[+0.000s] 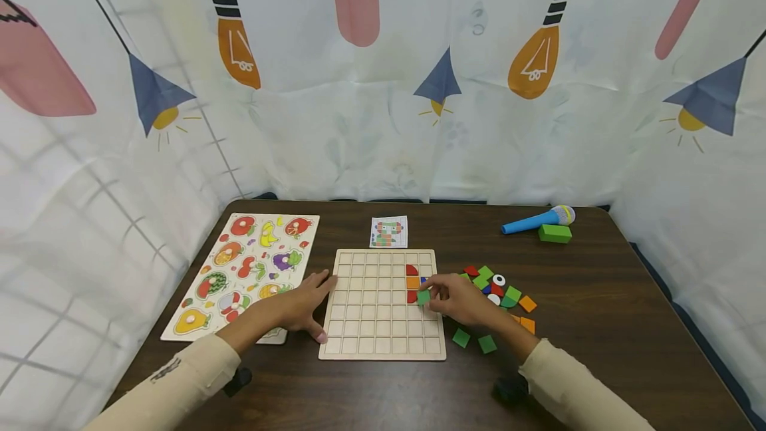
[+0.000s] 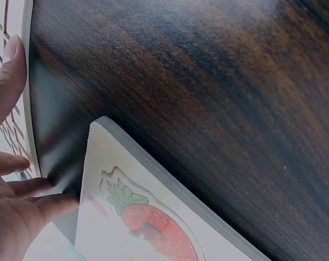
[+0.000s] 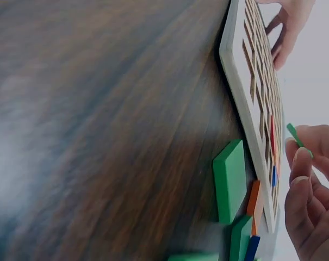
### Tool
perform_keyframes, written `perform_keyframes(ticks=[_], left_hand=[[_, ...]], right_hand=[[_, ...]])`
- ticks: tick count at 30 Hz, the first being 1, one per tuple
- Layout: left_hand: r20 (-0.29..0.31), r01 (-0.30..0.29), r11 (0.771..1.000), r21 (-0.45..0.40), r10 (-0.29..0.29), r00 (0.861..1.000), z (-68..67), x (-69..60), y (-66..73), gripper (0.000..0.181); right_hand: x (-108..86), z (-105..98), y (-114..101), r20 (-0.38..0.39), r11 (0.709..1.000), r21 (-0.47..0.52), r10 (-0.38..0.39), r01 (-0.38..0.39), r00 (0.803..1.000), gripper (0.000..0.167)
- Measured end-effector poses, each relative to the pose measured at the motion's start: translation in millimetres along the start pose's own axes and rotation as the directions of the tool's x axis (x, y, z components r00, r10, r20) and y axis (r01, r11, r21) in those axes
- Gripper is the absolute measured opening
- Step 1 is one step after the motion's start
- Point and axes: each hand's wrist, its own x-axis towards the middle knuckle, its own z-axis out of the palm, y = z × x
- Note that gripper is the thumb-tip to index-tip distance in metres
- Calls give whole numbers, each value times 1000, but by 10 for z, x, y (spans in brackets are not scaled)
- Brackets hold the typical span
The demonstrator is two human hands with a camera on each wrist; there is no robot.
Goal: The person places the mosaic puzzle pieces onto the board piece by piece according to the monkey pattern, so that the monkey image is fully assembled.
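Observation:
A wooden grid board [image 1: 376, 331] lies mid-table, with red [image 1: 411, 270], orange [image 1: 412, 283] and blue pieces seated towards its right side. My right hand [image 1: 457, 299] pinches a green tile [image 3: 299, 139] between thumb and fingers, just over the board's right part. The left hand [image 1: 302, 308] rests at the board's left edge, its fingers spread, thumb on the border. In the left wrist view, that hand [image 2: 14, 201] shows straight fingers along the board's side. Loose coloured pieces [image 1: 512, 293], green, orange, red and white-ringed, lie right of the board, partly hidden by the right hand.
A fruit puzzle board [image 1: 200, 311] lies left of the grid board. Behind the grid is a small printed pattern card [image 1: 389, 232]. A blue toy microphone [image 1: 532, 221] leans by a green block [image 1: 554, 234] at the back right. Printed curtains [image 1: 383, 145] surround the table.

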Motion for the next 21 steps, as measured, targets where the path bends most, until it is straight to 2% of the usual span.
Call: perform_keyframes(ticks=[9,21], left_hand=[[-1,19,1000,14,-19,1000,25,15,-26,115],[0,17,1000,2,-17,1000,17,11,-24,117]], right_hand=[[182,71,-2,12,1000,18,-16,15,1000,30],[381,173,-93,5,999,-32,-3,3,1000,24]])
